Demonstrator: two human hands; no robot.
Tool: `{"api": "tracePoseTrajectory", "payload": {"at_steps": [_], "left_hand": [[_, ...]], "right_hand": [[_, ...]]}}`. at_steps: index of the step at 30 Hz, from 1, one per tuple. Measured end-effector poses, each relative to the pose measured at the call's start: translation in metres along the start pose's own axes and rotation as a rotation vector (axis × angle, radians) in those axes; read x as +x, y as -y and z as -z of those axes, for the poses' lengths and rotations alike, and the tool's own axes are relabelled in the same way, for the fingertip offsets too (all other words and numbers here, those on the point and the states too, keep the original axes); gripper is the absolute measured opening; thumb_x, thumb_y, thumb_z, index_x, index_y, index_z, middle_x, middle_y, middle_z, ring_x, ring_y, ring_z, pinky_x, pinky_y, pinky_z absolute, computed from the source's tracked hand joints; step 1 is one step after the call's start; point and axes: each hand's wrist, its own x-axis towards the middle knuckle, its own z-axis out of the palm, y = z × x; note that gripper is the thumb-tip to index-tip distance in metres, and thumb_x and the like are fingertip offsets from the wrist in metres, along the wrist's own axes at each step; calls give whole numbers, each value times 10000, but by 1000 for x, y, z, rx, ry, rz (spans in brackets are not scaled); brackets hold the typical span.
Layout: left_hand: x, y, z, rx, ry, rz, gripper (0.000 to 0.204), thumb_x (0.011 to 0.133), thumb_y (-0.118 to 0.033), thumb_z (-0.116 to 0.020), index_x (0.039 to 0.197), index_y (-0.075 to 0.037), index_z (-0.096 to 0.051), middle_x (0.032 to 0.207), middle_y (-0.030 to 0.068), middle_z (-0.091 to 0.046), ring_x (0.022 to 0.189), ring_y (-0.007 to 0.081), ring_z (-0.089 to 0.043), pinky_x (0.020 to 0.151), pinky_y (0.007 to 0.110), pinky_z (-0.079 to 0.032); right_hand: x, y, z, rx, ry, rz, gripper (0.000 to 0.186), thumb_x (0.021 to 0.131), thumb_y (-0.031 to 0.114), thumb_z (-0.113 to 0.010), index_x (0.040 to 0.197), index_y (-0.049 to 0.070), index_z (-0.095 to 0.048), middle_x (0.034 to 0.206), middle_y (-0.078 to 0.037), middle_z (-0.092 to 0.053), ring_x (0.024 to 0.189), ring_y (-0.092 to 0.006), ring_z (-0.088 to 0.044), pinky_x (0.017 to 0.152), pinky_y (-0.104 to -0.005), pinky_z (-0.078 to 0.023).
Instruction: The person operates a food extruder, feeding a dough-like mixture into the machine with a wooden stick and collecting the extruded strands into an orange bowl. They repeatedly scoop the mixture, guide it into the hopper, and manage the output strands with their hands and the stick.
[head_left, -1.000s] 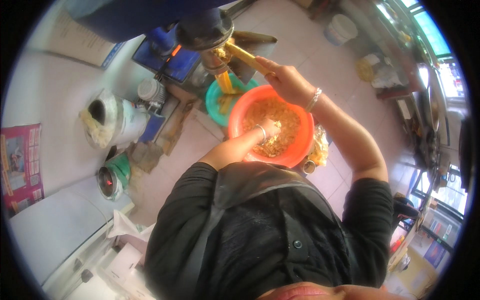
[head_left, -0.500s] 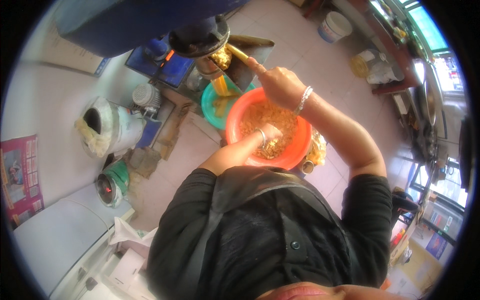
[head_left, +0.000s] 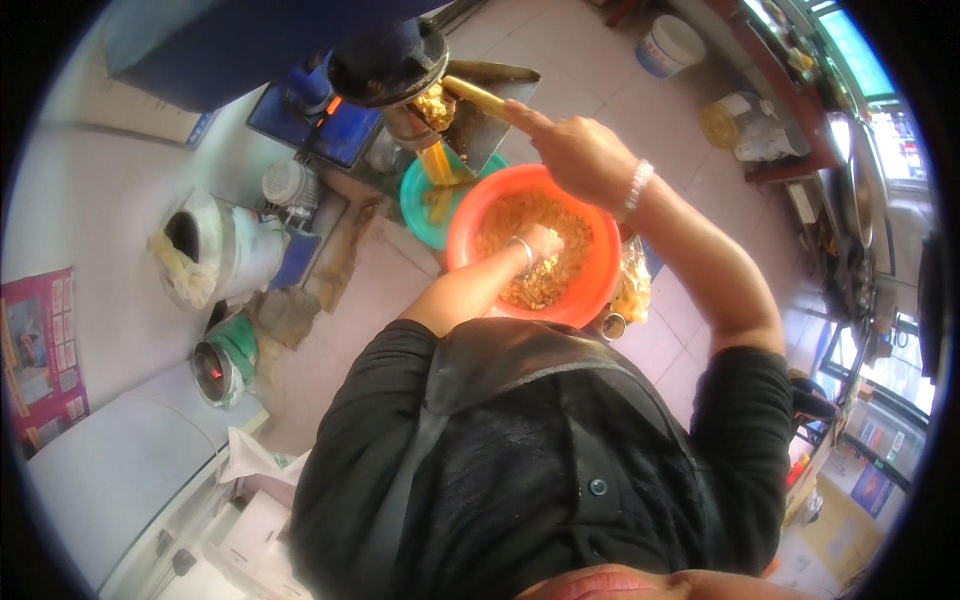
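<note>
Two-handed operation, partly complete

Some output is already showing: a yellow strip (head_left: 435, 165) is hanging below the dark machine (head_left: 385, 72), and yellow pieces (head_left: 437, 207) are lying in the green basin (head_left: 408, 208). Much appears to be remaining: loose crumbs (head_left: 535, 292) are filling a good part of the orange tub (head_left: 605, 262), and a yellow lump (head_left: 433, 107) is sitting at the machine's mouth — seemingly not yet through.

The stick (head_left: 476, 96) is lying just beside this lump, above the metal tray (head_left: 488, 132). Its long axis is running from the right hand (head_left: 585, 162) forward and to the left, its far end pointing at the machine; contact there is not showing clearly. The right hand is gripping the near end, forefinger extending along it. The left hand (head_left: 543, 243) is resting among the crumbs, fingers curling — whether they are closing on a handful, I cannot tell.
</note>
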Motion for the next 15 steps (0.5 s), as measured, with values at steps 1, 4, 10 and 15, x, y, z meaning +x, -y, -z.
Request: {"api": "tracePoseTrajectory", "payload": {"at_steps": [1, 4, 10, 15], "left_hand": [[1, 3, -2, -95, -35, 33, 306, 847, -328, -540, 793, -80, -711, 857, 127, -713, 770, 308, -664, 727, 413, -512], [1, 5, -4, -288, -54, 95, 345, 859, -363, -549, 801, -66, -713, 858, 130, -713, 780, 288, -659, 737, 401, -500], [-5, -7, 1, -448, -51, 204, 360, 869, -403, -598, 878, -70, -734, 880, 131, -719, 829, 249, -666, 796, 364, -491], [-7, -8, -1, -462, -92, 225, 435, 881, -491, -593, 918, -85, -745, 907, 121, -728, 854, 249, -672, 813, 362, -488]], "right_hand": [[-11, -3, 2, 12, -23, 24, 661, 848, 52, -516, 1484, 154, -369, 728, -179, -654, 664, -365, -664, 589, -465, -520], [-20, -3, 0, 5, -26, 100, 684, 824, 52, -534, 1482, 126, -362, 708, -183, -647, 653, -379, -658, 576, -474, -514], [-6, 4, -8, -40, -23, 161, 737, 786, 34, -549, 1489, 77, -332, 698, -185, -639, 653, -377, -651, 569, -464, -505], [2, 4, -17, -47, -70, 195, 757, 754, 27, -556, 1476, 30, -328, 662, -186, -624, 644, -380, -651, 554, -468, -501]]}}
